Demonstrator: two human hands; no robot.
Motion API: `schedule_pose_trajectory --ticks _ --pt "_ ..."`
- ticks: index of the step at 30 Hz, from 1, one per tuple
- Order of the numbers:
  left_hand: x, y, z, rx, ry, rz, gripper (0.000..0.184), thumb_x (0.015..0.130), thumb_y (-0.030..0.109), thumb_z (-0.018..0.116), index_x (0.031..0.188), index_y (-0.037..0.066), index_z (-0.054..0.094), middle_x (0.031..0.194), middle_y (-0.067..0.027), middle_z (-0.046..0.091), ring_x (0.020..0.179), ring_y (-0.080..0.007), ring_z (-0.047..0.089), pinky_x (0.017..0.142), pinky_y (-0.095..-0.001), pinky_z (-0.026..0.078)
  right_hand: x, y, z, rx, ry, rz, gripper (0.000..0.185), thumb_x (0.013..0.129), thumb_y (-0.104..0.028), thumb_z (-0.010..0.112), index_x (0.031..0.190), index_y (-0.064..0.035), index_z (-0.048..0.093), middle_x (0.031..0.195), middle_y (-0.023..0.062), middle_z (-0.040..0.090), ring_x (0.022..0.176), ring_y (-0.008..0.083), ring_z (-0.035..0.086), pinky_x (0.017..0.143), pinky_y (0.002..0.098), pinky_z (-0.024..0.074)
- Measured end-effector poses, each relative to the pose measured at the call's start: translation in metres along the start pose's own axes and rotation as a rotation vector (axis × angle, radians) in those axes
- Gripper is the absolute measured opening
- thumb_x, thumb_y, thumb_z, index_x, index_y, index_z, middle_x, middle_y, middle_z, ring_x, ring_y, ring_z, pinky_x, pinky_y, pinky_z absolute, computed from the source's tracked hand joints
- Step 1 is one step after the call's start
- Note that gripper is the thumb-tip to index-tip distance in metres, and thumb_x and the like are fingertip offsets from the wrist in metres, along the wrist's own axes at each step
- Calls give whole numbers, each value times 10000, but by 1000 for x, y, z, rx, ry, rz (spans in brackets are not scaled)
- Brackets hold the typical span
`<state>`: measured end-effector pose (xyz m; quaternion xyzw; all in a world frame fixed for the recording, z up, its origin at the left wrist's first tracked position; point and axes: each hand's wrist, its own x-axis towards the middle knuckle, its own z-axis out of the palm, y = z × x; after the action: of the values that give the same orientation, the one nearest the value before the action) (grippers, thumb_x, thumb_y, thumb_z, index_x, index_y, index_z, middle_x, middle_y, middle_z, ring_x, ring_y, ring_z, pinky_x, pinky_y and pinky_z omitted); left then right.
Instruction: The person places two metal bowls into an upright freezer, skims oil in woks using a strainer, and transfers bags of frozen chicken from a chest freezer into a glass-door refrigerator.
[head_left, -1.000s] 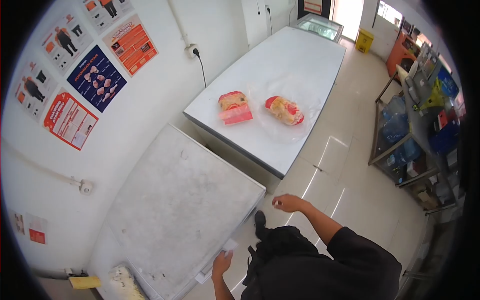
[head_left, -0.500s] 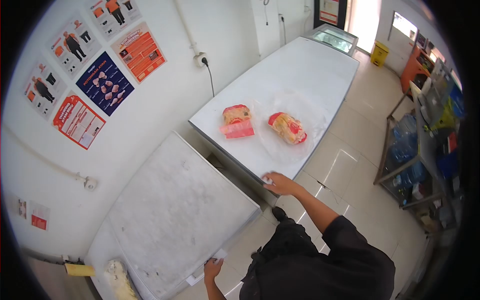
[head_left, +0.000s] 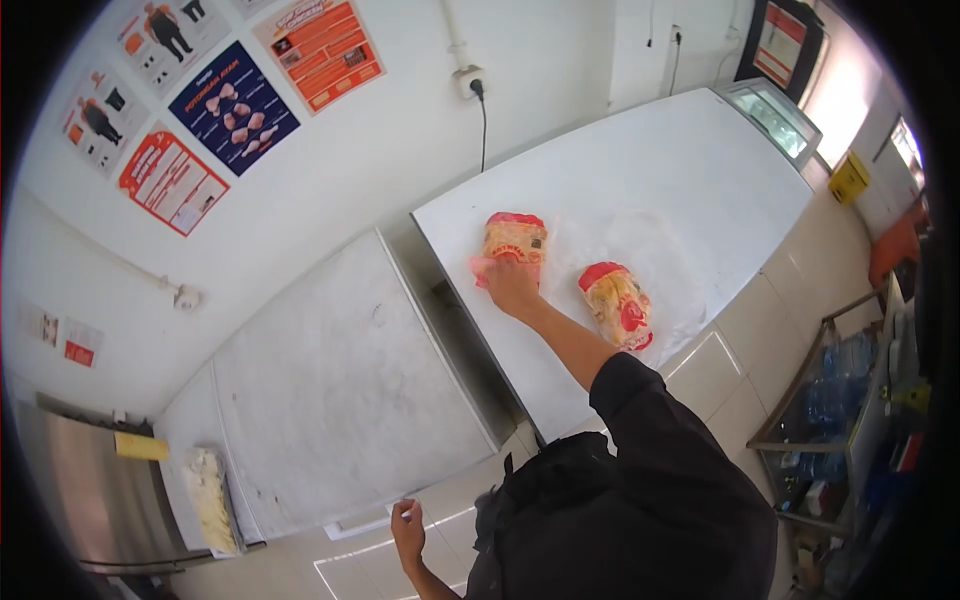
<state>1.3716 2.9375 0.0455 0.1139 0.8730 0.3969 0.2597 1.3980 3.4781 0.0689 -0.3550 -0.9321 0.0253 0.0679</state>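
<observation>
On the white freezer lid lies a bagged chicken [head_left: 515, 235], yellowish with red ends and printed lettering. My right hand [head_left: 512, 285] reaches over its near end, fingers closed on the pinkish-red end of the plastic. To its right is a second bagged chicken [head_left: 617, 303], lying beside crumpled clear plastic [head_left: 665, 265]. Low in the view, my left hand [head_left: 408, 530] hangs by the front edge of the nearer chest freezer, loosely curled with nothing visible in it and apart from the white handle [head_left: 357, 522].
The nearer freezer lid [head_left: 330, 390] is scuffed, with a gap between the two freezers. At its left end lie a rolled pale cloth-like thing [head_left: 213, 500] and a yellow object [head_left: 141, 446]. A metal shelf [head_left: 825, 440] with blue water bottles stands right.
My right hand has moved from the freezer's near corner onto the left bagged chicken. My left hand has come off the handle. The view has shifted and turned.
</observation>
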Motion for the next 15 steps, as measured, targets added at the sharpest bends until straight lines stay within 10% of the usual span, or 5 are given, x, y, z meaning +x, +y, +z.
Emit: schedule_pose_trajectory --ticks 2,8,15 --pt "-5 22 19 23 -59 49 248 890 209 626 1002 -12 609 1005 -118 634 929 -198 604 783 -313 498 -9 0 -40 -5 488 -82 318 738 -311 723 975 -105 669 919 99 670 866 297 647 747 436 498" --pt "-3 100 68 -1 -232 123 279 894 173 609 1131 33 564 1028 -100 606 918 -194 598 778 -317 501 2 7 14 183 -239 -68 176 766 -177 603 878 -65 679 863 129 683 802 296 667 669 448 510" --pt "14 215 119 -22 -108 461 819 776 73 708 1445 44 236 1361 -192 353 1214 -300 419 981 -414 382 -49 -83 -40 724 84 -179 195 798 -220 569 834 -57 669 795 164 668 750 306 662 632 441 515"
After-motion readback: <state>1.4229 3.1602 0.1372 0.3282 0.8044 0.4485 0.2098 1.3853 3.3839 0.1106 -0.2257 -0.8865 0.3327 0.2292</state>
